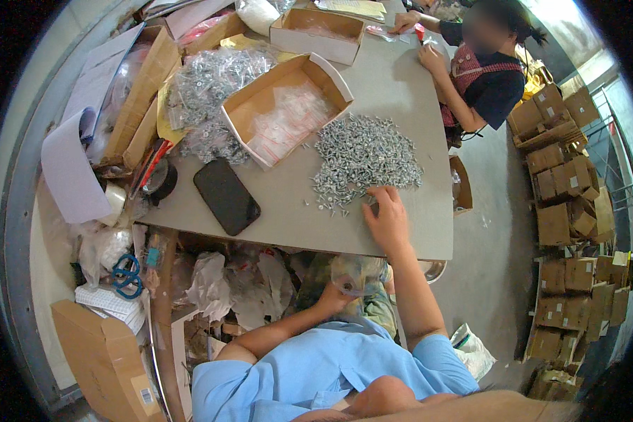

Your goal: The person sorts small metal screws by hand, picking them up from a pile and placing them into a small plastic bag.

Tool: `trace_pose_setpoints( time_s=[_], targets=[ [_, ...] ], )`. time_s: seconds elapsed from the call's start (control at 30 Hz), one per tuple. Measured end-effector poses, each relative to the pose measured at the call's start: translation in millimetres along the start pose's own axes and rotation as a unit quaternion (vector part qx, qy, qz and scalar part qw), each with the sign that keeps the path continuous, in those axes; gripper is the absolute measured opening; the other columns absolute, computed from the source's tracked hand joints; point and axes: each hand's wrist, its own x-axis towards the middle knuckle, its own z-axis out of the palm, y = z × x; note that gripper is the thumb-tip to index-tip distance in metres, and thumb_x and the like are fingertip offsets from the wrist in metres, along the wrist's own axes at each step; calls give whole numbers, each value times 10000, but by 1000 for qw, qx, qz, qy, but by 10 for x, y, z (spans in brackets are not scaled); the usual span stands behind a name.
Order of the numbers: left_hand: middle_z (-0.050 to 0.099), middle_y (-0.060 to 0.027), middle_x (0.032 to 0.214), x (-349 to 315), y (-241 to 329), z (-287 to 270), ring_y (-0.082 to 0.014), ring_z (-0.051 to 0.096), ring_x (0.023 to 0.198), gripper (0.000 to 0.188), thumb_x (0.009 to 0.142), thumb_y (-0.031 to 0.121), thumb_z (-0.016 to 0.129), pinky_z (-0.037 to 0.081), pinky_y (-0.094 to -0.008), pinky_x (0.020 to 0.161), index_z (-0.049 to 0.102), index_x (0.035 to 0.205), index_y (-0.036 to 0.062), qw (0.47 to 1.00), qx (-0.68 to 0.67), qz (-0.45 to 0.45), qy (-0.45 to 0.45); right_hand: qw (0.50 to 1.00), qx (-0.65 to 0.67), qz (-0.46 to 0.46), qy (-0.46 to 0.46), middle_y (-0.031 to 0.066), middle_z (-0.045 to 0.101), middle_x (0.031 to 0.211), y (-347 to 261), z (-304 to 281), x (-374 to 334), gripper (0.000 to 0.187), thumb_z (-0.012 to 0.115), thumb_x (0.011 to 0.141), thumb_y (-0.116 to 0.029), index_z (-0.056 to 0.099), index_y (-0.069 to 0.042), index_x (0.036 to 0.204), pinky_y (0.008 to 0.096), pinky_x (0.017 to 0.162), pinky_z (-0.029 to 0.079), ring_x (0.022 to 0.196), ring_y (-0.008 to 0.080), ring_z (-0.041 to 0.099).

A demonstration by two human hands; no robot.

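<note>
A wide pile of small silver screws is spread over the grey table, thinning out toward the near side. My right hand reaches over the near table edge, its bent fingertips touching the pile's near edge. A gap shows between thumb and forefinger, and no screw can be seen held. Below the edge, in front of my body, my left hand is closed on a clear plastic bag; its contents are too blurred to tell. Left of the pile lies an open cardboard box with small clear bags in it.
A black phone lies near the front edge, beside black tape. Bagged screws heap up behind. A co-worker works at the far right corner. Blue-handled scissors hang at left; stacked cartons line the right.
</note>
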Motion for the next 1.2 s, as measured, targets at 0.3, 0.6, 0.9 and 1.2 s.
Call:
trace_pose_setpoints(
  time_s=[0.3,0.6,0.9,1.2],
  targets=[
    [563,-115,688,1,-131,63,-195,530,638,287,733,238,762,437,-339,593,574,810,35,998,-37,39,33,999,-32,-5,-18,131,587,894,-73,71,-27,143,656,767,-110,613,-56,892,412,735,475,837,339,580],
    [566,-117,740,-8,-102,37,-200,535,695,247,732,195,753,437,-339,640,576,799,37,1000,-16,26,7,999,-7,-3,-45,132,591,938,-102,-113,-245,213,668,740,-101,620,-56,943,404,757,479,858,322,586],
    [563,-116,751,-1,-21,36,-205,537,729,249,731,191,755,439,-336,671,568,765,30,998,-62,13,22,998,-10,-44,-49,124,561,1010,-151,-9,-225,249,662,726,-93,620,-70,970,396,834,456,962,320,540],
    [568,-125,747,17,-19,40,-228,553,731,275,726,202,765,451,-363,668,557,775,28,999,-10,34,20,998,-1,-49,-49,115,587,921,-193,-64,-246,165,676,736,-113,639,-71,891,397,788,467,901,318,563]
  ],
)
